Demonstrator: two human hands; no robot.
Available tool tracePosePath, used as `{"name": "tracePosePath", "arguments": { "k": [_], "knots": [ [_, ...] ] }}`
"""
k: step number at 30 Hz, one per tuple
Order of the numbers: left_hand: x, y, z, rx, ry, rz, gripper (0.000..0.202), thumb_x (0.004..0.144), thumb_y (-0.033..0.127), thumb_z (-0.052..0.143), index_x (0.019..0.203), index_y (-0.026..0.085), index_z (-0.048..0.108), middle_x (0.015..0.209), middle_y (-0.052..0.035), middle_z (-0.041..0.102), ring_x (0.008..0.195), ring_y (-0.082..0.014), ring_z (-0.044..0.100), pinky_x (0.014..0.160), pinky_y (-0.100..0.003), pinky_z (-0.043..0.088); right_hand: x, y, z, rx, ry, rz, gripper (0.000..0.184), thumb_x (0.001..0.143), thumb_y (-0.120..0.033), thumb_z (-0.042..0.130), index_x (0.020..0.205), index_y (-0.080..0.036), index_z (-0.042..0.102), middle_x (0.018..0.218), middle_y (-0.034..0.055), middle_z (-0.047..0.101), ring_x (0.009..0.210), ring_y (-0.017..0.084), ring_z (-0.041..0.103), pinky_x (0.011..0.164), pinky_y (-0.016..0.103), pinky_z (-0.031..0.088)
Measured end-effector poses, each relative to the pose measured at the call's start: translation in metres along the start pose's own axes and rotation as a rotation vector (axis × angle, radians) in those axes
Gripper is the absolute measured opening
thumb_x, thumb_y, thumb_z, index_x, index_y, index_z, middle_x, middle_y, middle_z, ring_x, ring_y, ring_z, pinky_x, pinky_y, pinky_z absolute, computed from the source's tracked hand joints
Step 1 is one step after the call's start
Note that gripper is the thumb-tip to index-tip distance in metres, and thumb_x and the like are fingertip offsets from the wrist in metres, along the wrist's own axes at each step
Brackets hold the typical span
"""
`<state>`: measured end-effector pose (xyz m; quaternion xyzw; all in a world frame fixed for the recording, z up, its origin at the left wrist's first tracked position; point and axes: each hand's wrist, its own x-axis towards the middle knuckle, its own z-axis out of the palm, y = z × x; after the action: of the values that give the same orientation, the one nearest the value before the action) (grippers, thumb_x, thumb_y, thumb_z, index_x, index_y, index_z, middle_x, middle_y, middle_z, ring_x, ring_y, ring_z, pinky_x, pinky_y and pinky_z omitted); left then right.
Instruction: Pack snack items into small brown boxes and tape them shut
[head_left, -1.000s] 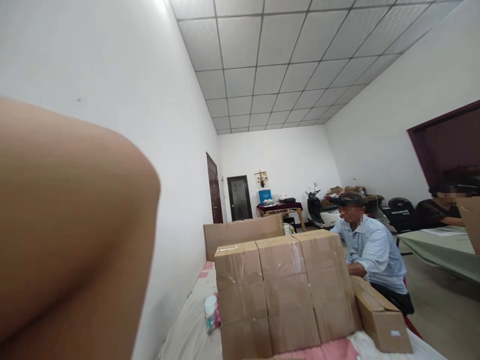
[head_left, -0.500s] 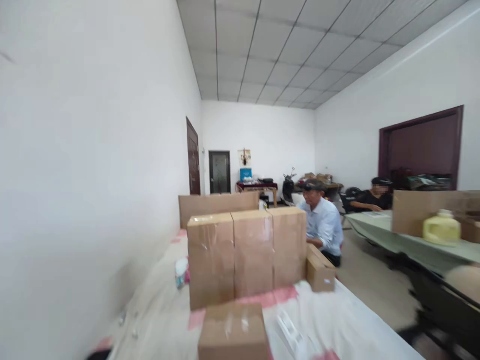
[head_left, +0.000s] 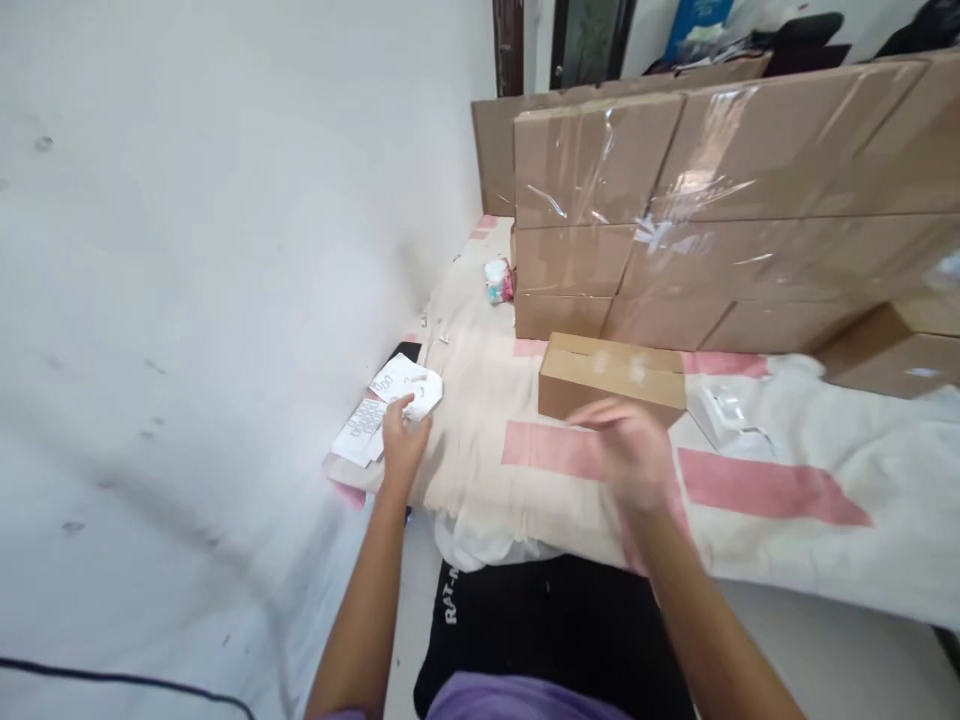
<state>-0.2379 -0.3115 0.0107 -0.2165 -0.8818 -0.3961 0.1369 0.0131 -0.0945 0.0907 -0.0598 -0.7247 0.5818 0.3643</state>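
Observation:
My left hand (head_left: 403, 440) reaches to the table's left corner and its fingers rest on white printed paper pieces (head_left: 390, 400) lying there; whether they grip the paper is unclear. My right hand (head_left: 630, 450) hovers, blurred by motion, just in front of a small flat cardboard box (head_left: 611, 375) on the cream and pink cloth (head_left: 525, 445). Its fingers look loosely spread and nothing shows in them. A white moulded plastic piece (head_left: 727, 420) lies to the right of the small box.
A wall of taped cardboard boxes (head_left: 720, 210) stands behind the small box. Another box (head_left: 892, 350) lies at the right. A small pink and white packet (head_left: 498, 281) sits by the stack. The white wall (head_left: 225, 250) runs along the left. A dark phone-like item (head_left: 405, 352) lies near the papers.
The view has swung down from the room and ceiling to the table. Both my hands have come into view, the left on the papers, the right moving by the small box.

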Motion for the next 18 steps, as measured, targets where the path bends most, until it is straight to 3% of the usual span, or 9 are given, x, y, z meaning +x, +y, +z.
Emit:
{"name": "tracePosePath", "arguments": {
  "k": [2,5,7,9,13,18],
  "knots": [
    [0.020,-0.002,0.010,0.084,0.017,-0.034,0.049,0.090,0.037,0.072,0.132,0.016,0.058,0.133,-0.0156,0.060,0.129,-0.0336,0.054,0.111,-0.057,0.043,0.025,0.028,0.041,0.050,-0.185,-0.001,0.027,0.099,-0.045,0.054,0.092,-0.026,0.072,0.094,0.0105,0.072,0.090,0.027,0.069,0.083,0.044,0.054],
    [0.048,-0.001,0.030,0.209,0.025,-0.095,0.065,0.081,0.039,0.077,0.138,0.018,0.054,0.141,-0.0198,0.054,0.135,-0.0426,0.046,0.112,-0.064,0.035,0.048,0.074,0.098,0.109,-0.494,0.110,0.011,0.088,-0.033,0.067,0.089,-0.023,0.072,0.094,0.0063,0.072,0.082,0.021,0.065,0.078,0.036,0.051],
    [0.064,-0.002,0.041,0.276,0.009,-0.121,0.067,0.078,0.041,0.078,0.138,0.020,0.055,0.140,-0.0186,0.056,0.132,-0.0432,0.048,0.111,-0.063,0.034,0.057,0.101,0.122,0.160,-0.518,0.195,0.008,0.084,-0.029,0.067,0.084,-0.021,0.070,0.088,0.0047,0.071,0.076,0.018,0.062,0.074,0.033,0.049],
    [0.076,-0.005,0.049,0.314,0.004,-0.139,0.056,0.079,0.039,0.075,0.130,0.021,0.061,0.128,-0.0161,0.062,0.124,-0.0399,0.054,0.109,-0.059,0.036,0.064,0.122,0.132,0.218,-0.466,0.280,0.012,0.086,-0.031,0.063,0.083,-0.020,0.067,0.081,0.0036,0.068,0.069,0.016,0.060,0.068,0.031,0.048],
    [0.082,-0.017,0.062,0.282,0.017,-0.133,0.017,0.090,0.032,0.059,0.099,0.022,0.069,0.097,-0.0083,0.068,0.095,-0.0271,0.064,0.091,-0.042,0.047,0.072,0.143,0.128,0.340,-0.366,0.436,0.021,0.091,-0.038,0.053,0.086,-0.020,0.062,0.081,0.0033,0.067,0.065,0.014,0.059,0.059,0.027,0.045],
    [0.081,-0.029,0.065,0.143,0.056,-0.098,0.013,0.092,0.029,0.055,0.092,0.022,0.066,0.082,-0.0016,0.067,0.070,-0.0172,0.060,0.073,-0.031,0.047,0.075,0.142,0.128,0.408,-0.339,0.524,0.016,0.086,-0.035,0.058,0.081,-0.021,0.061,0.078,0.0014,0.065,0.066,0.013,0.058,0.058,0.025,0.044]
  ]
}}
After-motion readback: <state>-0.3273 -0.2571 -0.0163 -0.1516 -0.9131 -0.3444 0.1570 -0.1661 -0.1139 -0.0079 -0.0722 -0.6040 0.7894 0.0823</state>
